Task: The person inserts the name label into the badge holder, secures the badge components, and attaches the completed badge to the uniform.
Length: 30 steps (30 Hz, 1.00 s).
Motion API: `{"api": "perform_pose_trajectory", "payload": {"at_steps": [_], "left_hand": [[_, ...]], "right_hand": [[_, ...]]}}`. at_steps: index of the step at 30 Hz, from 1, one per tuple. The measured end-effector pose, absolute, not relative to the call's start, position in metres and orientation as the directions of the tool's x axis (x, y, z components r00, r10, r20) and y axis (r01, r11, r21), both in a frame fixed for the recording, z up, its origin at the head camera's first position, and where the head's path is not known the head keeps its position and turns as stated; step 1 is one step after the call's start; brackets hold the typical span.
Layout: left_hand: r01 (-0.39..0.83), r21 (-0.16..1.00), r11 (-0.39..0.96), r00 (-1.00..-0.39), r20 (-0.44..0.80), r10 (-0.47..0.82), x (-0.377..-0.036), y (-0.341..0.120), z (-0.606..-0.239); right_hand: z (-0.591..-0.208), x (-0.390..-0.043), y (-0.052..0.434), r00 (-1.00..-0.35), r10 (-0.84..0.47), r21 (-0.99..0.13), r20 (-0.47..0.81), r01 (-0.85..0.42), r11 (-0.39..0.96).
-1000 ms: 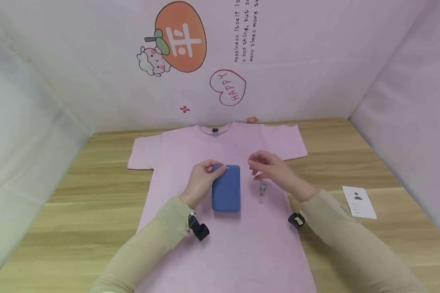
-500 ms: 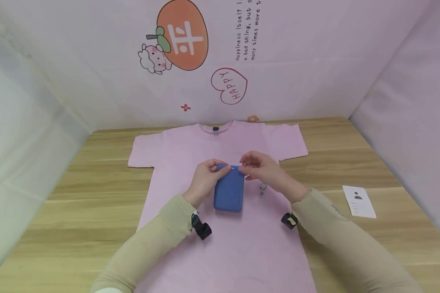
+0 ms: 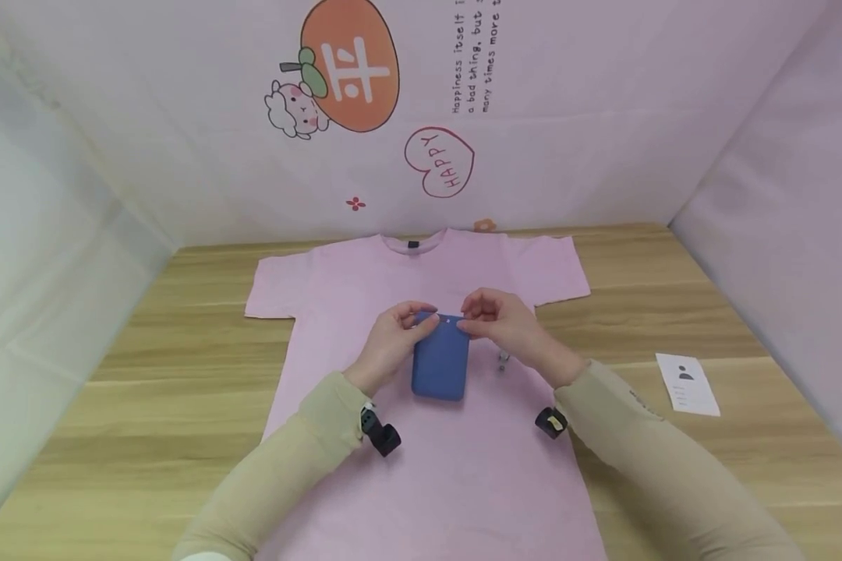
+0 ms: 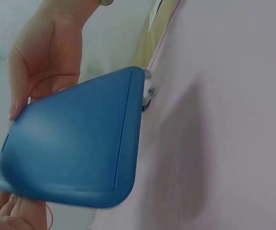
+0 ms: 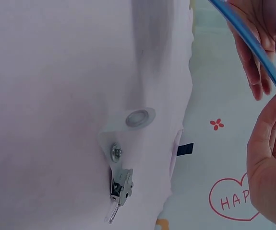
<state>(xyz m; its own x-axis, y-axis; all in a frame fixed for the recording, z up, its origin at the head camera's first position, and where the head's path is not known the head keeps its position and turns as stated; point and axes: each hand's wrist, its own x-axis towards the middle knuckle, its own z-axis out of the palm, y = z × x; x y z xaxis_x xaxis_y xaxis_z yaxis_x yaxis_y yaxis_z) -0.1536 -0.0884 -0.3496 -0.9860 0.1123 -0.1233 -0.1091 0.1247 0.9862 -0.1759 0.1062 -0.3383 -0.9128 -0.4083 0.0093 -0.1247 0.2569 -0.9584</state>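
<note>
We pinch the far end of the blue card holder (image 3: pixel 440 358) between the fingers of our left hand (image 3: pixel 391 343) and right hand (image 3: pixel 505 327), lifting it off the pink T-shirt (image 3: pixel 428 467). A metal badge clip (image 5: pixel 119 187) lies on the shirt just right of it, and a white card (image 3: pixel 688 384) sits on the wooden table (image 3: pixel 112 389), well apart.

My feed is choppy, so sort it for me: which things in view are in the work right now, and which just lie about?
In hand:
blue badge holder, gripped at its top edge by left hand and right hand
metal clip strap beside it

Lying about:
pink T-shirt underneath
white card on the table
</note>
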Motion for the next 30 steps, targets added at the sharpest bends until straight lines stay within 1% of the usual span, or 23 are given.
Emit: {"api": "perform_pose_trajectory", "payload": {"at_steps": [3, 10, 12, 18, 20, 23, 30], "left_hand": [[-0.121, 0.984, 0.131, -0.983, -0.137, 0.122, -0.153, -0.095, -0.348], [-0.114, 0.992, 0.045, -0.976, -0.121, 0.183, -0.153, -0.113, -0.349], [-0.111, 0.991, 0.069, -0.968, -0.123, 0.218, -0.152, -0.115, -0.350], [-0.064, 0.963, 0.260, -0.916, -0.160, 0.368, -0.146, -0.113, -0.352], [-0.065, 0.960, 0.271, -0.899, -0.174, 0.403, -0.144, -0.111, -0.351], [-0.067, 0.961, 0.268, -0.889, -0.179, 0.421, -0.143, -0.109, -0.351], [-0.062, 0.968, 0.242, -0.906, -0.157, 0.393, -0.143, -0.109, -0.354]], "right_hand": [[-0.338, -0.176, 0.107, -0.917, -0.399, -0.960, 0.024, -0.132, 0.246], [-0.337, -0.175, 0.111, -0.923, -0.385, -0.969, 0.006, -0.100, 0.226], [-0.337, -0.175, 0.112, -0.923, -0.386, -0.975, 0.004, -0.089, 0.204], [-0.336, -0.173, 0.113, -0.926, -0.378, -0.984, -0.006, -0.061, 0.166], [-0.337, -0.173, 0.113, -0.929, -0.371, -0.985, -0.008, -0.056, 0.164], [-0.337, -0.173, 0.112, -0.934, -0.356, -0.986, -0.010, -0.050, 0.158], [-0.338, -0.173, 0.111, -0.941, -0.337, -0.988, -0.004, -0.048, 0.144]]}}
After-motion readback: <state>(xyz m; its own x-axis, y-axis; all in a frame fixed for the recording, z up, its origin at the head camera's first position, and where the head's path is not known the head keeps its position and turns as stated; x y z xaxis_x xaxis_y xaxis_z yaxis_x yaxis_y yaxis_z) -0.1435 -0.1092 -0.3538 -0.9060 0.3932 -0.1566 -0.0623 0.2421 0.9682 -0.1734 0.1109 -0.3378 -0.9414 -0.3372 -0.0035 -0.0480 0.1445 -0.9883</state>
